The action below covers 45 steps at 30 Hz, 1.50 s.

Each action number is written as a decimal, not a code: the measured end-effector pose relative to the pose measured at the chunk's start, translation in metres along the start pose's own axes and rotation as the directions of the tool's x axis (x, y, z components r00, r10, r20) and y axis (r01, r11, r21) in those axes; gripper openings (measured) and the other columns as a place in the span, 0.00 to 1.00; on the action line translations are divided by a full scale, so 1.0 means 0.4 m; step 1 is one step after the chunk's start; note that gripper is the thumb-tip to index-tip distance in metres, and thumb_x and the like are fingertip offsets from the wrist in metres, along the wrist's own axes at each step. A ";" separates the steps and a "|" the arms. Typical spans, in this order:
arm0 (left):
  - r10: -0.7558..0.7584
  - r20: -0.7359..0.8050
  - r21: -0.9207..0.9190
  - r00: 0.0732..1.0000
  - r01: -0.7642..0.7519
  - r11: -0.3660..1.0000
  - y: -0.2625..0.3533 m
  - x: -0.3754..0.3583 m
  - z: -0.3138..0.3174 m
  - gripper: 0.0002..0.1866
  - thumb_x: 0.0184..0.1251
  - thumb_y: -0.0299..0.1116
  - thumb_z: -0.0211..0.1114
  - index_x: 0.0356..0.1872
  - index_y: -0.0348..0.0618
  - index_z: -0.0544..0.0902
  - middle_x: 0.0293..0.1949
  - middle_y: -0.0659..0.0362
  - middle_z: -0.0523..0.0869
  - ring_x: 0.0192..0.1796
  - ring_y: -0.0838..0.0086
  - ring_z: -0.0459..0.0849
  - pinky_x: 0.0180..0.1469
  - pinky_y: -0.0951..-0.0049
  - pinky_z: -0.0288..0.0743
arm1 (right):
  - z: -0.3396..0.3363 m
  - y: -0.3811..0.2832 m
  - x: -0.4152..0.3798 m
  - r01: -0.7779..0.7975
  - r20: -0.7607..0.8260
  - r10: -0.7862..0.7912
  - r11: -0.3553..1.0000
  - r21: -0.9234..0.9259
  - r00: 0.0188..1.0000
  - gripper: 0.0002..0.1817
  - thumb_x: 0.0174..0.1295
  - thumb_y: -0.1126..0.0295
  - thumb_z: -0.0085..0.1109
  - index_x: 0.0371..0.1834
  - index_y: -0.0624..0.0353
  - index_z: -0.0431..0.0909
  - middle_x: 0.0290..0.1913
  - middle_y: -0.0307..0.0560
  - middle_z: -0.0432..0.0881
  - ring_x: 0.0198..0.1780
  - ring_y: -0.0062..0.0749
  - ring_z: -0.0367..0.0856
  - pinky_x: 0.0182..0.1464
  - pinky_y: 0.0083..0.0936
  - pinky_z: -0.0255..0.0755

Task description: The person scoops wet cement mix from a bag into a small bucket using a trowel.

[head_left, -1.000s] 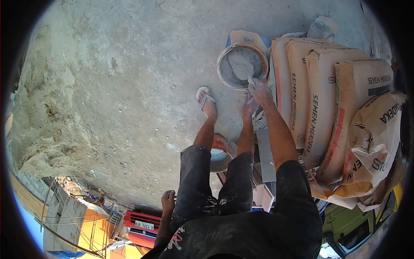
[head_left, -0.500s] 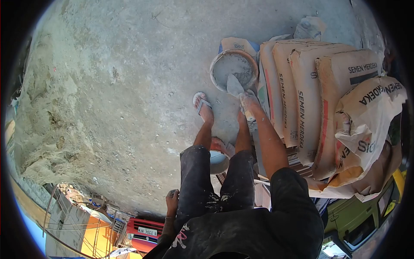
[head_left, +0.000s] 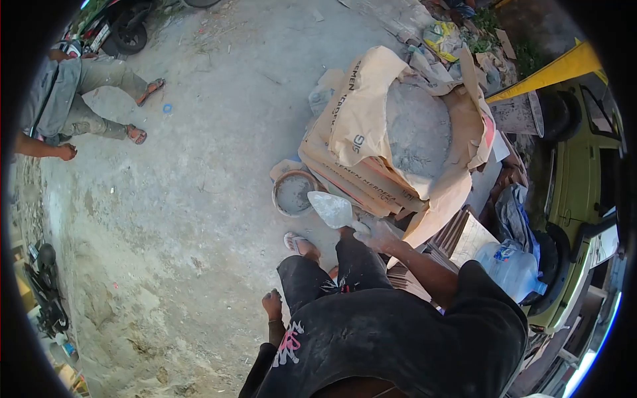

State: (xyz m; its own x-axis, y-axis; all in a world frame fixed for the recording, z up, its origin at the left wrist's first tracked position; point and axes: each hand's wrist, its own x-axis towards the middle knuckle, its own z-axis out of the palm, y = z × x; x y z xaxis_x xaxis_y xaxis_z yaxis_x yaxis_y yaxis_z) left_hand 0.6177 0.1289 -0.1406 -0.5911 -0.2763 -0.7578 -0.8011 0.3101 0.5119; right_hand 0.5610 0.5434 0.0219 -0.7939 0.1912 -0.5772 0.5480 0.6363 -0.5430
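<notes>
My right hand (head_left: 377,235), dusted with cement, is closed round the handle of a trowel (head_left: 330,209). The pale blade points left, over the near edge of a round bucket (head_left: 276,198) with grey mix in it. Beyond the hand lies a torn-open cement bag (head_left: 369,86) on top of a stack of bags; grey cement powder (head_left: 417,129) shows inside it. My left hand (head_left: 272,304) hangs beside my left thigh, fingers curled, with nothing visible in it.
Another person (head_left: 99,99) is at the upper left, near a parked motorcycle (head_left: 126,33). To the right are a large water bottle (head_left: 507,268), stacked tiles (head_left: 448,249) and a green vehicle (head_left: 576,159). A second motorbike (head_left: 46,285) stands at the far left.
The trowel has come up and back from inside the bucket, still in my right hand. My view has swung up, bringing the open bag's powder and another person into sight.
</notes>
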 end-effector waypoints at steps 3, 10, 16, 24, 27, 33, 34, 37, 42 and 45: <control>0.172 -0.011 0.003 0.985 -0.172 0.985 0.173 0.104 0.010 0.18 0.57 0.41 0.58 0.17 0.35 0.76 0.17 0.56 0.77 0.18 0.74 0.73 0.21 0.72 0.67 | -0.148 -0.032 -0.168 -0.096 -0.209 0.109 0.993 0.067 0.972 0.21 0.51 0.57 0.59 0.35 0.66 0.73 0.29 0.59 0.78 0.32 0.50 0.78 0.34 0.37 0.71; 0.571 0.163 0.192 0.805 -0.593 0.782 0.758 0.051 0.259 0.22 0.54 0.46 0.62 0.32 0.31 0.78 0.30 0.47 0.81 0.34 0.59 0.79 0.41 0.64 0.70 | -0.435 0.081 -0.250 -0.267 -0.809 0.361 0.928 0.261 0.463 0.28 0.43 0.51 0.67 0.35 0.67 0.73 0.24 0.60 0.78 0.28 0.52 0.79 0.31 0.39 0.70; 0.919 0.281 0.308 0.275 -0.933 0.185 1.280 -0.310 0.607 0.30 0.42 0.49 0.70 0.42 0.37 0.74 0.42 0.48 0.74 0.48 0.55 0.70 0.50 0.60 0.65 | -0.797 0.190 -0.092 -0.359 -0.775 0.547 0.825 0.436 0.316 0.38 0.38 0.43 0.67 0.38 0.72 0.75 0.38 0.64 0.79 0.43 0.51 0.79 0.45 0.39 0.70; 0.863 0.481 0.711 -0.153 -0.508 -0.486 1.495 -0.249 0.960 0.25 0.44 0.47 0.66 0.40 0.40 0.75 0.41 0.52 0.75 0.47 0.60 0.73 0.48 0.54 0.65 | -0.963 0.322 0.137 -0.322 -0.684 0.464 0.885 0.336 0.563 0.27 0.39 0.53 0.69 0.35 0.66 0.78 0.36 0.60 0.81 0.40 0.48 0.80 0.41 0.37 0.71; 0.835 0.549 0.686 -0.012 -0.564 -0.459 1.494 -0.182 0.965 0.18 0.49 0.40 0.62 0.39 0.41 0.75 0.39 0.52 0.77 0.44 0.60 0.77 0.46 0.55 0.67 | -0.941 0.370 0.125 -0.262 -0.738 0.425 0.905 0.335 0.524 0.22 0.40 0.60 0.67 0.35 0.65 0.79 0.34 0.60 0.81 0.39 0.48 0.80 0.40 0.37 0.71; 0.825 0.564 0.576 0.012 -0.722 -0.383 1.548 -0.152 0.920 0.07 0.58 0.33 0.51 0.29 0.43 0.76 0.29 0.55 0.78 0.34 0.61 0.78 0.35 0.59 0.68 | -0.930 0.423 0.026 -0.198 -0.723 0.474 0.877 0.438 0.502 0.22 0.42 0.67 0.64 0.40 0.69 0.76 0.30 0.50 0.81 0.30 0.31 0.77 0.35 0.30 0.70; 0.849 0.522 0.549 -0.085 -0.729 -0.410 1.563 -0.141 0.910 0.07 0.57 0.33 0.51 0.29 0.43 0.76 0.29 0.54 0.78 0.33 0.60 0.78 0.35 0.59 0.68 | -0.931 0.418 0.003 -0.195 -0.724 0.470 0.879 0.434 0.505 0.22 0.42 0.67 0.64 0.40 0.69 0.76 0.30 0.50 0.81 0.30 0.31 0.77 0.35 0.30 0.70; 0.863 0.474 0.514 -0.175 -0.740 -0.433 1.591 -0.143 0.882 0.07 0.56 0.34 0.53 0.30 0.43 0.75 0.28 0.52 0.78 0.33 0.59 0.78 0.35 0.59 0.69 | -0.934 0.395 -0.075 -0.042 -0.691 0.514 0.816 0.576 0.508 0.18 0.44 0.68 0.63 0.37 0.69 0.77 0.30 0.43 0.79 0.29 0.27 0.75 0.34 0.26 0.69; 0.849 0.477 0.457 -0.228 -0.761 -0.461 1.623 -0.198 0.852 0.09 0.52 0.36 0.58 0.32 0.42 0.74 0.30 0.52 0.78 0.33 0.57 0.78 0.37 0.58 0.69 | -0.955 0.347 -0.170 0.102 -0.765 0.453 0.828 0.552 0.458 0.18 0.44 0.70 0.61 0.37 0.71 0.76 0.30 0.42 0.78 0.30 0.23 0.73 0.34 0.21 0.68; 0.829 0.550 0.438 -0.105 -0.808 -0.393 1.649 -0.233 0.887 0.11 0.51 0.36 0.59 0.33 0.42 0.74 0.32 0.51 0.78 0.34 0.57 0.78 0.39 0.57 0.69 | -1.005 0.300 -0.239 0.161 -0.809 0.355 0.866 0.474 0.469 0.16 0.45 0.70 0.58 0.36 0.70 0.76 0.29 0.41 0.78 0.29 0.22 0.73 0.33 0.21 0.68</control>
State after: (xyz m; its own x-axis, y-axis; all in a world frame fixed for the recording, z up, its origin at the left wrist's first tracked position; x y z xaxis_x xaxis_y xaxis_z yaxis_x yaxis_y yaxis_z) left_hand 0.1776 0.6818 0.1240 -0.5502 0.7861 0.2816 0.8339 0.5000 0.2336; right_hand 0.5967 0.9021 0.2571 -0.3906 0.9201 0.0297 0.4717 0.2277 -0.8519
